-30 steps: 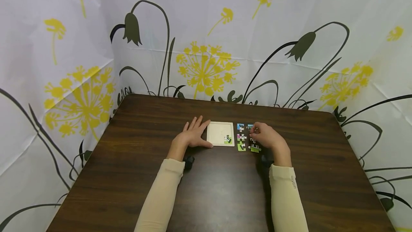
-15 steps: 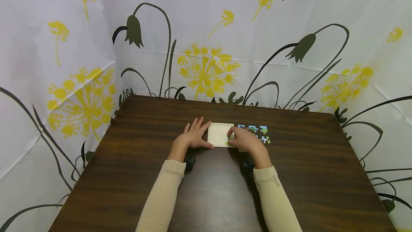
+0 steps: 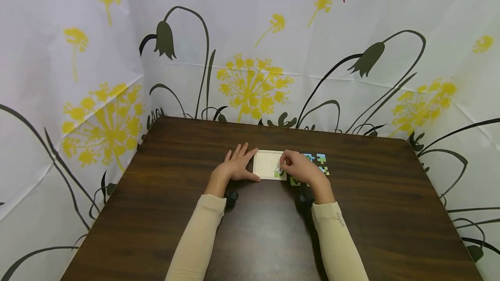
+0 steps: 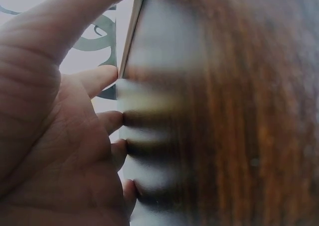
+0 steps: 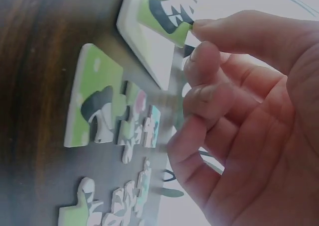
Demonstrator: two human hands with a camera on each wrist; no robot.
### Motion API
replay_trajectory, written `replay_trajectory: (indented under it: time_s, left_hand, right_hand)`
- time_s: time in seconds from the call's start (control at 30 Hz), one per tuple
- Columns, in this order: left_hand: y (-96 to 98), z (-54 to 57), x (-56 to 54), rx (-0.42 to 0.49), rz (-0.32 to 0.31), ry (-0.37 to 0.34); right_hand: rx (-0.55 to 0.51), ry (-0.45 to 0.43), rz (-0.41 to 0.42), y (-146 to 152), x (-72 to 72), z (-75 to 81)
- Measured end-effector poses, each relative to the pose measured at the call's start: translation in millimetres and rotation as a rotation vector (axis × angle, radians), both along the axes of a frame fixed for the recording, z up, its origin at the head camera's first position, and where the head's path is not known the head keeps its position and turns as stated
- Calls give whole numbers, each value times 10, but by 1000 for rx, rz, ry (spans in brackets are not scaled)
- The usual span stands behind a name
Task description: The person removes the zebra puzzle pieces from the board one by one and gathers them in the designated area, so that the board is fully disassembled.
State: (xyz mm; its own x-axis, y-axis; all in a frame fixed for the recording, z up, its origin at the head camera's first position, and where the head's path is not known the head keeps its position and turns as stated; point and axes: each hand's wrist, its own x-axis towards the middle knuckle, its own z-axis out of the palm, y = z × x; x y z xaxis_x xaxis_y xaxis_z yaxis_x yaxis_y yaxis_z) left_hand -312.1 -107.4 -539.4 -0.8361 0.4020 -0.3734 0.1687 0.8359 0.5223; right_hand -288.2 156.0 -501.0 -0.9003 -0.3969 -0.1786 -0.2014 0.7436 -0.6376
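A shallow, pale wooden puzzle tray [image 3: 267,165] lies on the table. My left hand [image 3: 233,167] is spread at its left side, with the thumb and index finger at the edge. In the left wrist view, the other fingertips [image 4: 119,156] rest on the tabletop. At the tray's near right corner is a green, black and white puzzle piece [image 5: 169,19]. My right hand [image 3: 298,166] pinches at this piece's edge, the thumb tip on it and the index finger close below. The other fingers are curled. In the head view this hand hides part of the tray's right side.
Right of the tray lie several loose jigsaw pieces in rows, among them a green piece [image 5: 97,99] and a blue one [image 3: 321,158]. My right hand and forearm cover some of them in the head view. The dark wooden table [image 3: 187,142] ends at a patterned curtain [image 3: 250,34].
My right hand has moved left from over the loose pieces to the tray's right corner, then shifted slightly there. My left hand has stayed at the tray's left edge.
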Motion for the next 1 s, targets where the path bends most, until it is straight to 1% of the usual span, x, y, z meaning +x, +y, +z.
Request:
replay_trajectory:
  time_s: [0.13,0.2,0.33,0.43,0.57,0.67,0.77,0.9,1.0]
  left_hand:
    - [15,-23,19,-8,-20,-25]
    - [17,-22,26,-2,-27,-20]
    - [-6,-4,21,-3,-13,-7]
    - [-31,7,2,0,-9,-3]
    - [-44,0,-18,5,-13,2]
    - [-47,-11,-24,-1,-11,2]
    - [-48,-13,-26,-5,-7,1]
    - [-43,-13,-23,-3,-6,7]
    - [-32,2,-6,2,-7,19]
  right_hand:
    - [-38,2,1,34,50,53]
    - [-64,13,-3,57,63,98]
    - [-127,30,-1,148,51,201]
    - [-134,40,4,311,56,314]
    - [-78,25,-22,674,107,433]
    - [-40,-19,-41,963,160,463]
    - [-34,-82,-37,1180,199,447]
    - [-48,-172,-32,1335,212,391]
    - [-43,-224,-59,1374,201,334]
